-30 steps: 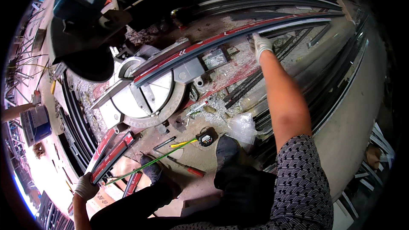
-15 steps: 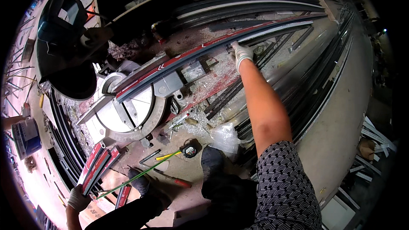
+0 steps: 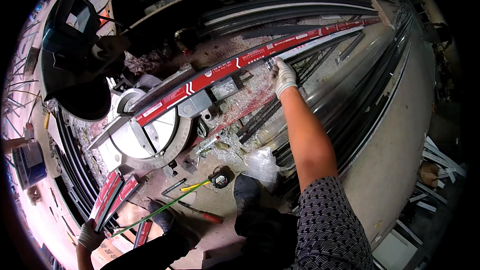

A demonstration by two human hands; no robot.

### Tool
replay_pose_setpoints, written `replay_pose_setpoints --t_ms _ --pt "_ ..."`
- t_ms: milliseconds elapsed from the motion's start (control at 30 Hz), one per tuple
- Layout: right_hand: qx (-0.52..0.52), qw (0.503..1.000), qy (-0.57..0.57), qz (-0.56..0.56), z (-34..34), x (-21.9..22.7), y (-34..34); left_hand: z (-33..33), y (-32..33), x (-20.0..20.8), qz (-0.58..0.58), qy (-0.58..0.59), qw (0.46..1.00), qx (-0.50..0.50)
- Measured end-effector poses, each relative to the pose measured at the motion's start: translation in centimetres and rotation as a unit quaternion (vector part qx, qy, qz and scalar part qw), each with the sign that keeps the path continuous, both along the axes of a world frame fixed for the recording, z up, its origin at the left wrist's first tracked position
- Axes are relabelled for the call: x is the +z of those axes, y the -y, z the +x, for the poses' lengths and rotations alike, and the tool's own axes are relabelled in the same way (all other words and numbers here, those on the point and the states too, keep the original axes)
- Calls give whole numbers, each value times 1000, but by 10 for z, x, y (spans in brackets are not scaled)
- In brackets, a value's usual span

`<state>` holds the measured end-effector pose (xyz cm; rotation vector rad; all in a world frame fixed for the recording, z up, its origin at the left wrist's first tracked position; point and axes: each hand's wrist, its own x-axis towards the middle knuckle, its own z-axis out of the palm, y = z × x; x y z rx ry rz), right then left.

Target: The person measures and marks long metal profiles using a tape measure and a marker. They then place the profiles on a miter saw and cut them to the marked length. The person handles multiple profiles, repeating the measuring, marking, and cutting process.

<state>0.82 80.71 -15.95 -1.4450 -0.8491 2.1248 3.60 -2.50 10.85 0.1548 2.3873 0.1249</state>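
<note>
A long metal profile (image 3: pixel 220 74) with red film on its face lies across the silver miter saw's round table (image 3: pixel 127 137) and along its fence. Against its near side runs a pale profile (image 3: pixel 320 43), its cut end showing. My gloved right hand (image 3: pixel 284 77) is closed around that cut end, close beside the red face. At lower left, my gloved left hand (image 3: pixel 91 235) is closed on short red-filmed profile pieces (image 3: pixel 108 198), which stand tilted in front of the saw. The saw's dark head (image 3: pixel 75 60) is raised at upper left, its blade hidden.
Near my feet lie a tape measure (image 3: pixel 220 179) with its green blade drawn out, a red-handled screwdriver (image 3: pixel 212 217) and a black pen (image 3: pixel 174 186). Dark profiles (image 3: pixel 345 130) are stacked to the right, under clear plastic. A bin (image 3: pixel 165 0) stands behind; metal chips litter the bench.
The long profile has rolled so its red face now shows broadly upward. My right hand has come slightly nearer with the pale profile's end. My left hand has barely moved; its pieces have turned slightly.
</note>
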Motion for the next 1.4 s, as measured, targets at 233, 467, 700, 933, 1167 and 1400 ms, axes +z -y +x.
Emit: replay_pose_setpoints --t_ms 233,467,700,933,1167,1400 --pt "19 989 139 56 29 12 6 2 -6 2 -6 21 999 28" --pt "24 965 241 102 31 14 -4 -1 -11 2 8 33 999 43" --pt "68 933 327 130 46 19 -3 3 -1 4 6 25 998 59" --pt "-22 865 442 236 55 -47 -73 -6 -2 -14 25 11 1000 14" --pt "19 981 168 97 86 -7 -35 3 9 1 9 17 998 68" --pt "2 1000 -20 7 133 8 -51 3 9 -5 6 24 996 80"
